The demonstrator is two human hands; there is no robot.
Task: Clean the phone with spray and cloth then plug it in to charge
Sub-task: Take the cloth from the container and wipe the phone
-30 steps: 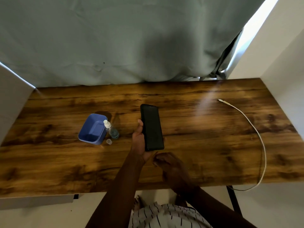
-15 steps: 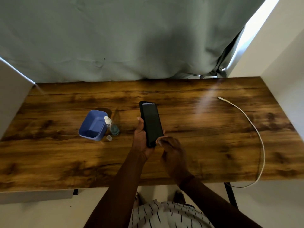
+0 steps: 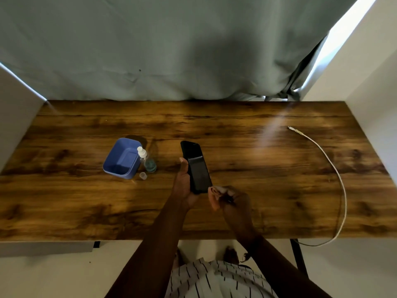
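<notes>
Centrally, one left hand (image 3: 182, 186) is gripping one black phone (image 3: 197, 168), right of one spray bottle (image 3: 147, 161); one right hand (image 3: 233, 201), fingers curled, is hovering at the phone's lower corner, contents indiscernible.

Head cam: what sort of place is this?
Probably a home desk nook, not a lab: a wood-grain desk between white walls, a grey-green sheet hung behind it with daylight leaking past, and a spray bottle and charging cable laid out.
</notes>
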